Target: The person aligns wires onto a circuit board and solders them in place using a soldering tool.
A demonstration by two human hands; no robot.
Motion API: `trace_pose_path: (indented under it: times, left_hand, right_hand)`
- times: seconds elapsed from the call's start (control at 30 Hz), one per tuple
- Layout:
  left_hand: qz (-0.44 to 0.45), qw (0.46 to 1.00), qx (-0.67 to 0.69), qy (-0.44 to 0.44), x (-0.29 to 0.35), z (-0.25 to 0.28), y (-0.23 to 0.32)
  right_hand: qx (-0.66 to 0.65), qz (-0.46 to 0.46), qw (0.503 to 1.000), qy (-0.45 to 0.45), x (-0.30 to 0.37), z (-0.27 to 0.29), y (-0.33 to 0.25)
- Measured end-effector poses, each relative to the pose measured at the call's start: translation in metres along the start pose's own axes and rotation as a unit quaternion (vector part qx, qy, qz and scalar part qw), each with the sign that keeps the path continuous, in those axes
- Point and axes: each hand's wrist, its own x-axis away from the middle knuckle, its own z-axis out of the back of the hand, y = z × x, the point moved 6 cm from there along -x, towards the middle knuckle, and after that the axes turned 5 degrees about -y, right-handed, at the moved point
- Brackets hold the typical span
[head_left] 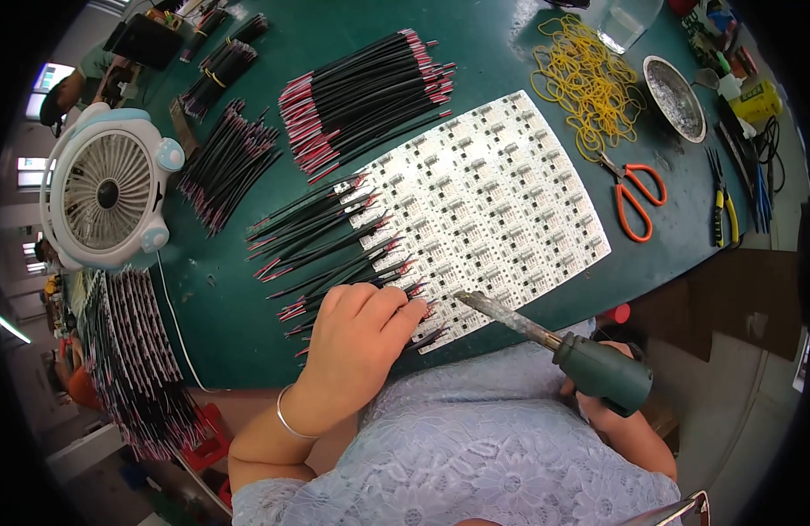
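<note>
Board (501, 193), white and dotted with rows of small parts, is lying on the green table (221, 333), near the edge closest to the person. Black wires (313, 237) with red ends are running across its left edge. The left hand (356, 333) is resting over the lowest wires, its fingers bunching together; whether they are pinching a wire cannot be told. The right hand (605, 416) is gripping the dark green handle of the soldering iron (585, 366), and the tip is pointing at the board's lower part; whether it is touching cannot be told. A stack of more wires (370, 101) is lying just beyond the board. Yellow rubber bands (589, 79), orange-handled cutters (635, 197) and a metal bowl (653, 83) are sitting to the right. A fan (107, 193) is standing at the left.
</note>
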Motion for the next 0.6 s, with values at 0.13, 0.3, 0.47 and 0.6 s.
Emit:
trace_pose_path:
  times: [0.13, 0.3, 0.47, 0.6]
  left_hand:
    - [-0.037, 0.999, -0.030, -0.022, -0.001, -0.005, 0.002]
    - [-0.057, 0.998, 0.018, -0.010, -0.003, -0.003, 0.002]
    - [-0.071, 0.997, 0.030, -0.016, -0.005, -0.002, 0.005]
    - [-0.073, 0.996, 0.032, -0.027, -0.006, -0.001, 0.005]
  right_hand:
    - [0.028, 0.043, 0.998, 0.018, -0.001, -0.004, -0.002]
    - [0.087, 0.074, 0.993, 0.024, -0.007, -0.008, -0.008]
    - [0.060, 0.072, 0.996, -0.006, -0.011, -0.010, -0.011]
    - [0.062, 0.063, 0.996, -0.002, -0.012, -0.011, -0.012]
